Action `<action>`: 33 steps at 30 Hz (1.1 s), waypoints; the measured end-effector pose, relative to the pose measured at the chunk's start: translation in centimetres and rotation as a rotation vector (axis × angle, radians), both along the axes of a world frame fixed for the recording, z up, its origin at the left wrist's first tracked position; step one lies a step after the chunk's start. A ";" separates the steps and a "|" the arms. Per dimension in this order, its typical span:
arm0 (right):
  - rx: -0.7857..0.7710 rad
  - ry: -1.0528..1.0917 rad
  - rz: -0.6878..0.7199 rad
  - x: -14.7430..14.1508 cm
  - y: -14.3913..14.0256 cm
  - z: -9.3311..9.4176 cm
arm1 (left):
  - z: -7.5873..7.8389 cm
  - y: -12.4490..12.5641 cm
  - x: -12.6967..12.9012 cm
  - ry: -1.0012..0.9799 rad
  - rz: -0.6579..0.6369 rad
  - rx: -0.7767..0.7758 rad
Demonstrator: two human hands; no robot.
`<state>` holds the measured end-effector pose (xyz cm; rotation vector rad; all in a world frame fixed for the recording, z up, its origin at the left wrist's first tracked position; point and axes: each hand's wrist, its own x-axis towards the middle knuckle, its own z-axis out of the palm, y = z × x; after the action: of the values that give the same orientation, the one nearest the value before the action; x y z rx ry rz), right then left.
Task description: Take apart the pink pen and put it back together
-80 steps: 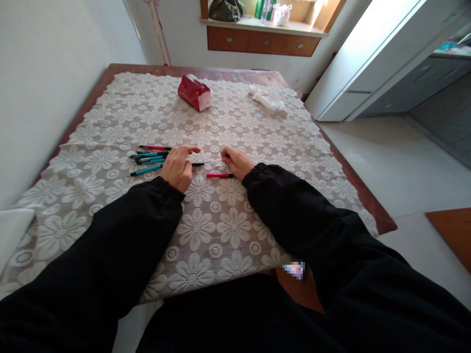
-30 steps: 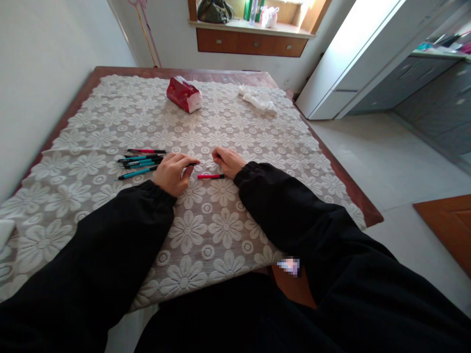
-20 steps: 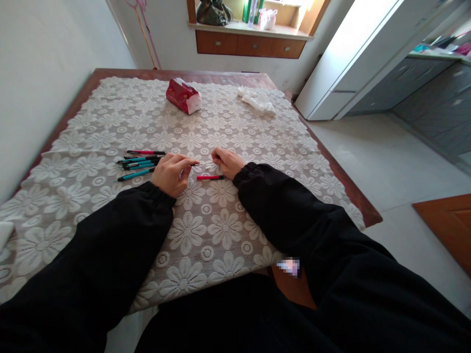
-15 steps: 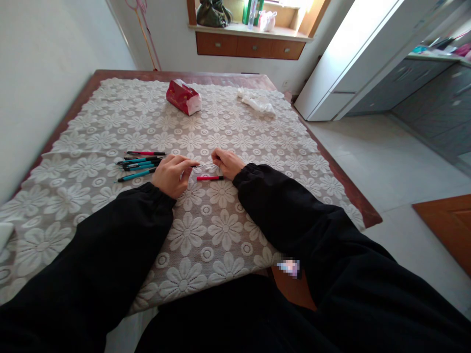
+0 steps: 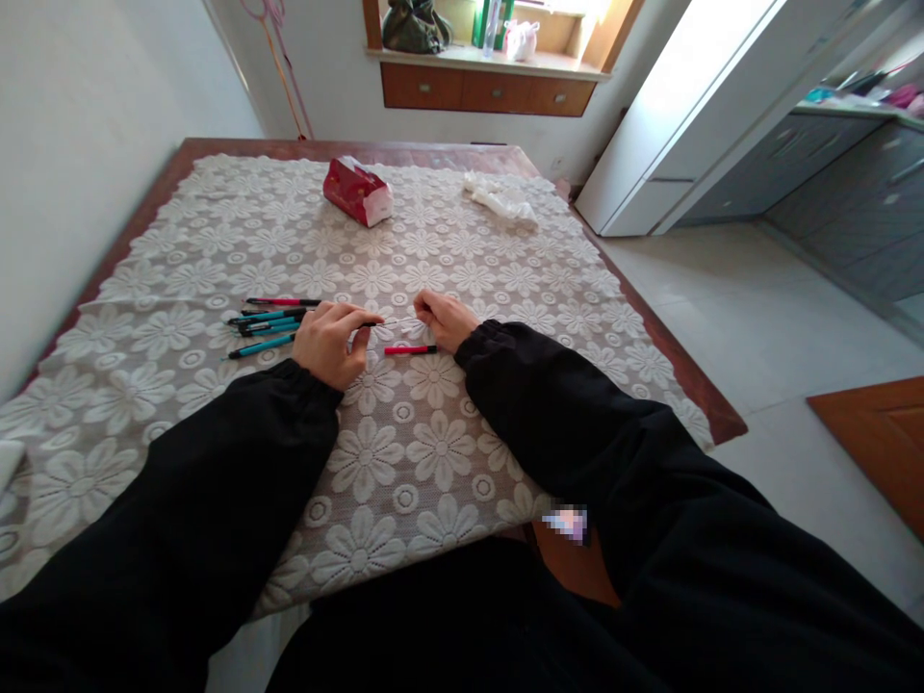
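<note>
White lace cloth (image 5: 404,452) with a flower pattern covers the brown table (image 5: 693,380); wall at my left, tiled floor at my right.

Between my hands: a thin pen refill (image 5: 396,321), lying level just above the cloth, long axis running left to right across my view. Its dark end sits at my left hand (image 5: 328,339), its pale end at my right hand (image 5: 444,319).

Left hand: knuckles up, fingers curled, thumb and forefinger closed on the dark end of the refill. Forearm in black sleeve comes in from the lower left, wrist resting on the cloth.

Right hand: loosely fisted, fingertips pinched on the pale end; how tightly, I cannot tell at this size. Forearm comes in from the lower right.

Just below the refill, nearer to me and apart from both hands, a red barrel (image 5: 410,349) lies flat, parallel to the refill, black tip toward my right hand.

Left of my left hand, a group of pens (image 5: 269,321), teal and red, all lying roughly left to right, close together.

Far side of the table: a red tissue pack (image 5: 357,192) and a crumpled white tissue (image 5: 503,199), well apart from my hands.
</note>
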<state>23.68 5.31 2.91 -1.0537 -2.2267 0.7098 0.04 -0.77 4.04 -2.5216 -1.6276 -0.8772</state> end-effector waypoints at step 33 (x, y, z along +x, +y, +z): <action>0.069 0.138 0.221 -0.9 -1.5 -0.2 | -0.7 0.7 -0.2 -0.090 -0.432 0.004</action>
<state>22.81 3.80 2.67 -0.7097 -2.2506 0.7681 -0.15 -0.09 3.29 -2.9233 -1.1053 -1.0301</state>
